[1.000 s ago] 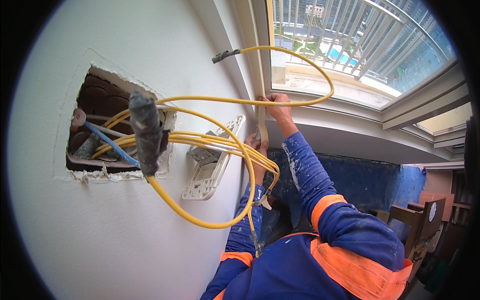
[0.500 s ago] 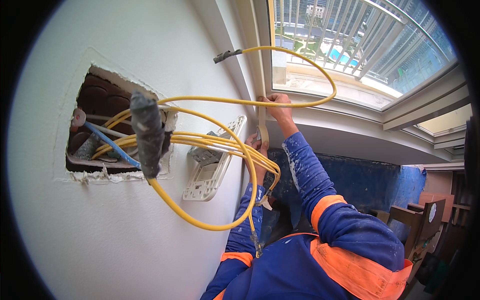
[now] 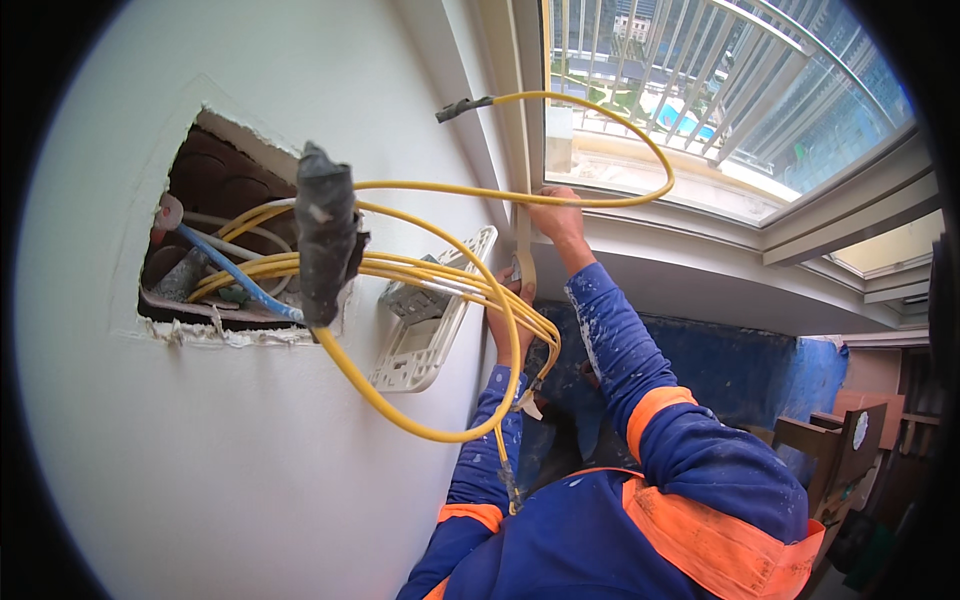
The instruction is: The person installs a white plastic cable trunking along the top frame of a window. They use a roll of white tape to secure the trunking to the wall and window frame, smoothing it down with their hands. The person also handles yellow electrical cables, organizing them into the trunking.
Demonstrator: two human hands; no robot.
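My right hand is closed at the inner edge of the window frame, its fingertips on a beige strip of tape. Below it, close to the wall, my left hand is wrapped round what looks like the tape's roll, partly hidden by the fingers. Between the two hands the strip stretches along the corner where wall and frame meet. Yellow cables loop in front of my left forearm and cover part of that hand.
A square hole in the white wall holds cables, a blue one among them. One thick cable end wrapped in dark tape juts close. A white socket plate hangs beside the wall. The window has railings outside; wooden pieces stand right.
The view has shifted slightly, so the wall hole and the near wrapped cable end appear further right. Both hands stay in nearly the same place on the tape.
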